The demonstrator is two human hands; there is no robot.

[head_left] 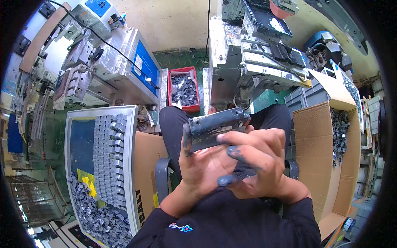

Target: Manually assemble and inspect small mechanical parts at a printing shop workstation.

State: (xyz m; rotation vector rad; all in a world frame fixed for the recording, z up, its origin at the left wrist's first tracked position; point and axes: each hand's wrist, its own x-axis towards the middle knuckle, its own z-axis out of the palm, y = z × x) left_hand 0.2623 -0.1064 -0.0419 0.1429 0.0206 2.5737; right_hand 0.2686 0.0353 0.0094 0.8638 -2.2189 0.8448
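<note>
In front of my lap, my left hand [202, 167] grips a dark grey, ink-smeared rectangular block [216, 122]. Its stained thumb presses along the block's left end, and the palm is turned up beneath. Fingertips show at the block's right end. On the right, my right hand [264, 159] is bent toward the block with its fingers apart. Its foremost fingertip overlaps the block's lower edge; whether it touches cannot be made out. Grey ink covers other fingertips of that hand. The right thumb is not clearly visible.
At left, a framed tray [133, 173] bears rows of grey parts [108, 153] and a loose heap [97, 219]. A red box [194, 108] of dark pieces lies ahead between machine stands. An open cardboard box [312, 161] stands at right, beside an ink-stained machine [269, 70].
</note>
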